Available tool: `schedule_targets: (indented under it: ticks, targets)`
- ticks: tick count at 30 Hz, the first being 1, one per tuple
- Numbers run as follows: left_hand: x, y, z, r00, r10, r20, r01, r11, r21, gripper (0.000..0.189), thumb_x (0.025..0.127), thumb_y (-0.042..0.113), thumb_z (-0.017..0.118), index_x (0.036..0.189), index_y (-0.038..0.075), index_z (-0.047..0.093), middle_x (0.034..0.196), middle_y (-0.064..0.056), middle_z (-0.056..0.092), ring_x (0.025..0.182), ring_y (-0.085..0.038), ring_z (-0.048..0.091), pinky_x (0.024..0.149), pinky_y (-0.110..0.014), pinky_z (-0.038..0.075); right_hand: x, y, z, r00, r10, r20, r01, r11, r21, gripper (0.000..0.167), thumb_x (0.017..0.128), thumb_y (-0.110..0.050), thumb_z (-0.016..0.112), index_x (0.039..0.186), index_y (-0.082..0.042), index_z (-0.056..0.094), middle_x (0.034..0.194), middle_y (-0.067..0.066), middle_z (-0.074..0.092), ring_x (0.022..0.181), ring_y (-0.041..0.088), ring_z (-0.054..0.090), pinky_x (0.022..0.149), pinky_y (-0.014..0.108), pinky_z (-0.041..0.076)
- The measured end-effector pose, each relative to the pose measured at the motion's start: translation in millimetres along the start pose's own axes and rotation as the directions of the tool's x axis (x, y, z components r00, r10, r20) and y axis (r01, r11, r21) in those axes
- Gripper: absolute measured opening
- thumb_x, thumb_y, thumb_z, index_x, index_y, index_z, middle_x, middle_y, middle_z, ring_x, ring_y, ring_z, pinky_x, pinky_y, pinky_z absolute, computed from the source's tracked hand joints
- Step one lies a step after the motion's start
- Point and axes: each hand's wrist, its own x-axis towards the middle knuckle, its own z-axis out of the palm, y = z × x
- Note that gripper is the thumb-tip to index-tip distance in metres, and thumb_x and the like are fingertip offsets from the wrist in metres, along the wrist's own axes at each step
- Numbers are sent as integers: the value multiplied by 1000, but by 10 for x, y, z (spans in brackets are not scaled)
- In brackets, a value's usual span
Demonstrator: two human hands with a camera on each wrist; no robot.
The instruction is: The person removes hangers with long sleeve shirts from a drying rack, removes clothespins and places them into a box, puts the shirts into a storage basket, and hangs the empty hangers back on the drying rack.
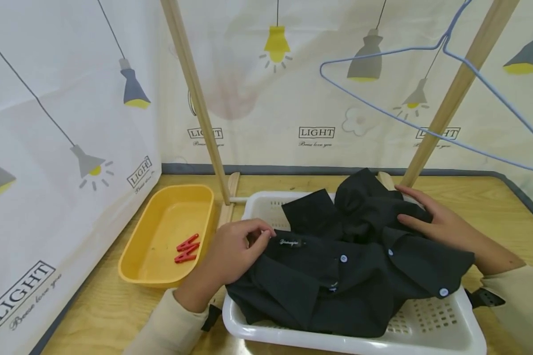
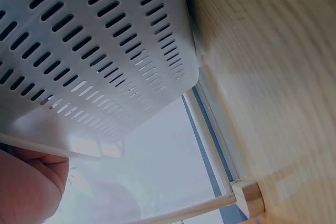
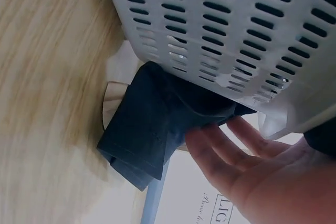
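A black shirt [image 1: 360,276] with pale buttons and a small collar label lies heaped in a white perforated basket [image 1: 266,331]. At the shirt's left side, by the label, my left hand [image 1: 233,251] pinches the cloth between thumb and curled fingers. My right hand [image 1: 448,224] rests on the bunched cloth at the basket's far right, thumb apart from fairly straight fingers. In the right wrist view, those fingers [image 3: 210,156] touch a dark piece of the shirt [image 3: 142,129] that hangs outside the basket wall. The left wrist view hides the left fingertips behind the basket rim.
Left of the basket stands a yellow tray [image 1: 153,236] holding red clothespins [image 1: 187,249]. A blue hanger [image 1: 382,106] hangs at upper right, in front of one post of a wooden frame [image 1: 464,88]. Printed cloth walls [image 1: 257,148] enclose the wooden table [image 1: 89,301].
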Motion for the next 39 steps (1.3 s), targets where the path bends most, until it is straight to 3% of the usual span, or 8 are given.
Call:
schedule_targets:
  ticks: [3,6,14,22,27,32,36,39]
  targets:
    - [-11,2,2,1000,-13,7,13,1000,2,12,97,27,63,97,26,74,77,15,65,64,0,52,60,-20,46,23,36,29,992,-119,-34,116,990,-75,69,93,-7,67,154,-9,36,154,22,40,139,-12,25,114,20,27]
    - [-5,5,2,1000,-7,5,7,1000,4,12,97,27,63,97,25,74,77,15,65,65,0,53,60,-20,46,55,68,55,965,-254,-69,241,957,-162,69,88,-2,71,151,-10,43,144,15,51,128,-23,27,98,-1,22]
    - [2,-5,2,1000,-6,4,6,1000,-4,12,97,26,63,96,25,74,74,15,63,63,-1,52,59,-21,45,128,68,59,898,-438,-44,398,851,-344,70,84,2,74,148,-10,48,124,15,64,115,-2,45,90,19,38]
    - [12,-4,-7,1000,0,-2,0,1000,6,12,97,27,62,97,25,74,74,14,63,63,-1,51,59,-21,45,161,7,53,901,-434,-2,402,836,-374,69,82,1,76,145,-14,52,133,23,60,117,41,57,88,49,44]
    - [11,-6,-9,1000,3,5,-3,1000,-2,12,98,26,62,97,24,74,74,14,63,63,-1,52,59,-21,45,163,-30,56,873,-486,-38,429,804,-411,63,78,0,80,136,-11,61,124,21,67,110,38,61,87,46,44]
    - [20,2,-18,1000,17,1,-17,1000,-14,12,97,26,62,97,24,74,75,13,64,64,0,52,60,-21,45,174,-46,63,824,-562,-73,485,766,-422,37,99,-30,64,130,-11,65,118,17,70,106,35,58,88,38,43]
    - [15,-4,-13,1000,15,3,-15,1000,-12,12,97,27,62,96,23,74,75,14,64,63,-1,52,59,-21,45,200,-62,92,785,-613,-90,539,748,-386,57,101,-54,41,130,-10,65,114,15,69,108,23,57,98,16,35]
    - [17,-1,-14,1000,16,3,-16,1000,-9,12,97,27,62,96,23,74,75,13,64,63,-1,52,59,-21,45,211,-80,119,767,-635,-90,569,739,-361,58,101,-54,41,132,-10,64,112,14,66,109,14,54,103,8,28]
